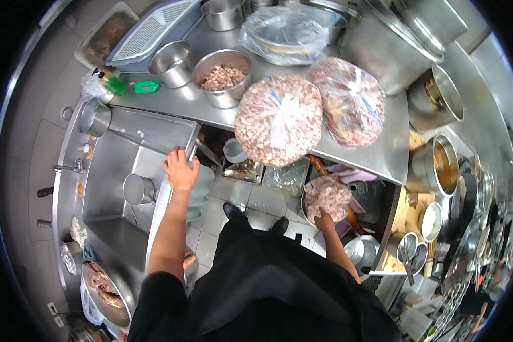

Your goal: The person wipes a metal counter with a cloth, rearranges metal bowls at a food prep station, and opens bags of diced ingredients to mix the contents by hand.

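Note:
My left hand (180, 170) grips the corner edge of the steel sink (148, 134). My right hand (324, 219) reaches down under the counter and rests on a clear plastic bag of pinkish chopped meat (326, 195) that sits in a container on the lower shelf. Two bigger tied bags of the same meat (279, 120) (347, 101) lie on the steel counter (390, 149) above it. A steel bowl of chopped meat (222, 77) stands behind them.
A small steel pot (138, 189) sits in the sink basin, with a tap (69, 168) at its left. An empty steel pot (172, 62), a white strainer tray (151, 31) and big stockpots (436, 102) crowd the counter. A basin of raw meat (104, 288) stands at lower left. Pans and ladles fill the right side.

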The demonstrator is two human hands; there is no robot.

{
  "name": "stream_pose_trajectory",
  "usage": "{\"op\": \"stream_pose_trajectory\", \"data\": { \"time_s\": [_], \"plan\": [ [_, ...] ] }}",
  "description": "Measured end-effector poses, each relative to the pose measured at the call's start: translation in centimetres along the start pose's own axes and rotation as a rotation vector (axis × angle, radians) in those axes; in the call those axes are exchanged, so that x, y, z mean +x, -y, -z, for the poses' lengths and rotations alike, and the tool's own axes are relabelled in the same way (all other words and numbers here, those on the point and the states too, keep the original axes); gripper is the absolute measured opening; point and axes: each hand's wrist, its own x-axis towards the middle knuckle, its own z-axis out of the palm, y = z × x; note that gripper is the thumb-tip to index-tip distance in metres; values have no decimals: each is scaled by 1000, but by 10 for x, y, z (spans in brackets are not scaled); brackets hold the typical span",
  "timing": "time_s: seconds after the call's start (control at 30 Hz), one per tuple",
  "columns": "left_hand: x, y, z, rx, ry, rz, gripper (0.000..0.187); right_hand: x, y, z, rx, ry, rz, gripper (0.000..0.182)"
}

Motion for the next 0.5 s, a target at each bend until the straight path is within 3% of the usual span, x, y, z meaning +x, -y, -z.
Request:
{"op": "stream_pose_trajectory", "data": {
  "time_s": [0.13,0.2,0.23,0.27,0.33,0.4,0.5],
  "plan": [
    [1,2,6,-59,-8,-1,46,11,3,-15,-54,-102,71,52],
    [1,8,4,-129,-27,1,44,26,5,-15,-441,72,281,36],
    [0,14,3,-219,-36,37,41,17,12,-11,-227,-189,250,25],
    [2,16,2,-311,-40,75,38,3,35,7,-237,-208,231,25],
    [12,17,9,-465,-24,54,33,-25,111,67,232,-349,68,22],
    [32,14,14,-614,-6,34,29,-35,179,116,373,-559,272,15],
    [68,-24,27,-1058,135,-2,20,-37,285,194,363,-531,252,23]
  ]
}}
